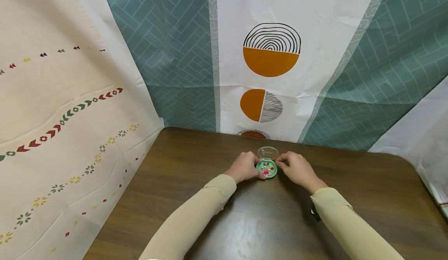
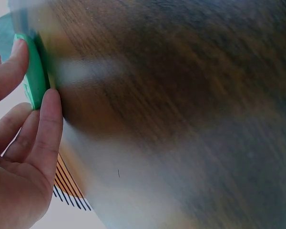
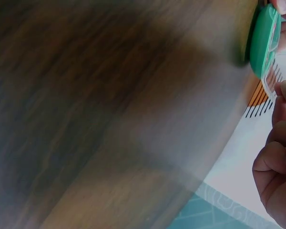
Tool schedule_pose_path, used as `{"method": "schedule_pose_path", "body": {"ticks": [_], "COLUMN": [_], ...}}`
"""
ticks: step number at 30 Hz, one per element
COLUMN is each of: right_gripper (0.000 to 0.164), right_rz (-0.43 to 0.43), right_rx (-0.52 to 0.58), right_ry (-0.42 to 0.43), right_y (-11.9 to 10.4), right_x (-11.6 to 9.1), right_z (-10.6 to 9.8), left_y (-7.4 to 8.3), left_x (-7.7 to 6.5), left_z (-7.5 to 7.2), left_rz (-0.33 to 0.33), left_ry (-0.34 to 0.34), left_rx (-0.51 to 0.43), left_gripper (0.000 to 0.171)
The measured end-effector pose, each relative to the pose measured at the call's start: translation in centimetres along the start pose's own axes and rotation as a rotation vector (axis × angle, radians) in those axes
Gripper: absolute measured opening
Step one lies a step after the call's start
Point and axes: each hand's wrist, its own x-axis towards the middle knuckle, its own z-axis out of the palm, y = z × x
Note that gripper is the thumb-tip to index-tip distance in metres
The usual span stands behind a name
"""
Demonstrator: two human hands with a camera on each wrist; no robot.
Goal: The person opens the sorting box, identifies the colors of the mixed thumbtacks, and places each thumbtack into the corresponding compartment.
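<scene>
A small round green case [image 1: 258, 170] holds several tiny red, pink and silvery pieces. Its clear lid [image 1: 268, 152] stands raised at the far side. My left hand [image 1: 244, 167] grips the case from the left, thumb at the near rim and fingers farther back. The left wrist view shows the green case [image 2: 35, 71] between the thumb and fingers of that hand [image 2: 26, 157]. On the other side my right hand [image 1: 296, 169] pinches the lid's right edge between thumb and forefinger. Its other fingers are curled in the right wrist view, where the clear lid [image 3: 268, 88] meets the fingertips.
The brown wooden table [image 1: 182, 166] extends around both hands. Behind it hangs a patterned curtain [image 1: 182, 58] in teal and white, and a cream printed cloth [image 1: 70, 135] hangs along the left. A dark object [image 1: 315, 212] shows by the right sleeve.
</scene>
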Motion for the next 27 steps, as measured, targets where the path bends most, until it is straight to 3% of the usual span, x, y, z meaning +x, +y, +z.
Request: {"method": "schedule_pose_path", "body": {"ticks": [14, 21, 27], "right_gripper": [0.016, 0.026, 0.03], "right_rz": [0.064, 0.15, 0.165], "right_rx": [-0.04, 0.011, -0.091], "right_ry": [0.027, -0.025, 0.021], "right_y": [4.0, 5.8, 7.3], "right_x": [-3.4, -5.9, -7.7], "right_z": [-3.5, -5.6, -7.3], "left_y": [-0.1, -0.2, 0.0], "left_x": [-0.1, -0.1, -0.1], "left_z": [0.0, 0.2, 0.1], "left_rz": [-0.002, -0.011, -0.016], "left_ry": [0.001, -0.007, -0.01], "left_rx": [0.01, 0.003, -0.007], "left_gripper": [0.062, 0.061, 0.06]}}
